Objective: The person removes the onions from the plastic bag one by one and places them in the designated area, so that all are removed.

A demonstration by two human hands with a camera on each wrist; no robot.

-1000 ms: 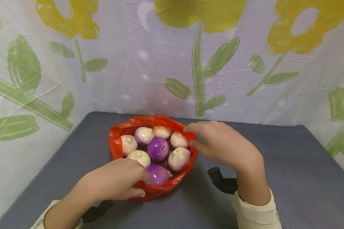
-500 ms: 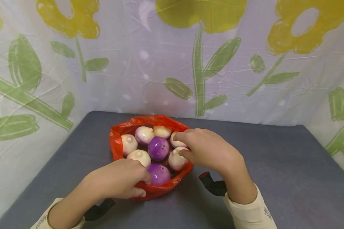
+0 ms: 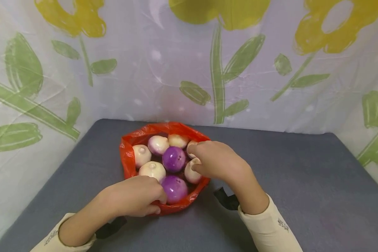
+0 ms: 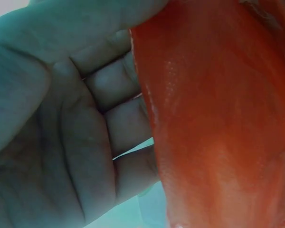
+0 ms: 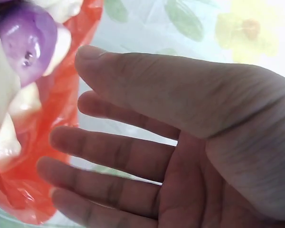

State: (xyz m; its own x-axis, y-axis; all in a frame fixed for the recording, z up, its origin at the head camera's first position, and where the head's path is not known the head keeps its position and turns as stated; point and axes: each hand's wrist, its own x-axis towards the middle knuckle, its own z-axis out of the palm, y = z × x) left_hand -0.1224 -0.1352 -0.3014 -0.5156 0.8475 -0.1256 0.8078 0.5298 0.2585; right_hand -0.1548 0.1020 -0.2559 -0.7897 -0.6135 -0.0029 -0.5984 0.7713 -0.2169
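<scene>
A red plastic bag (image 3: 127, 157) stands with its mouth wide on the table, holding several glossy, round purple-and-white onions. Two show their purple side up: one in the middle (image 3: 174, 159) and one at the front (image 3: 174, 189). My left hand (image 3: 135, 196) pinches the bag's near left rim, thumb outside and fingers behind the red film (image 4: 218, 118). Over the bag's right side hangs my right hand (image 3: 218, 159), its fingertips overlapping two pale onions. In the right wrist view its fingers (image 5: 114, 147) are spread and loosely straight beside the bag, holding nothing.
The bag rests on a dark grey table (image 3: 289, 182). A cloth backdrop (image 3: 163, 87) printed with yellow flowers and green leaves closes off the back and both sides. Black wrist mounts (image 3: 226, 199) stick out below the hands.
My right hand has moved left from the bag's right rim to over the onions on that side. The left hand keeps its place at the rim. The head view has tilted slightly down.
</scene>
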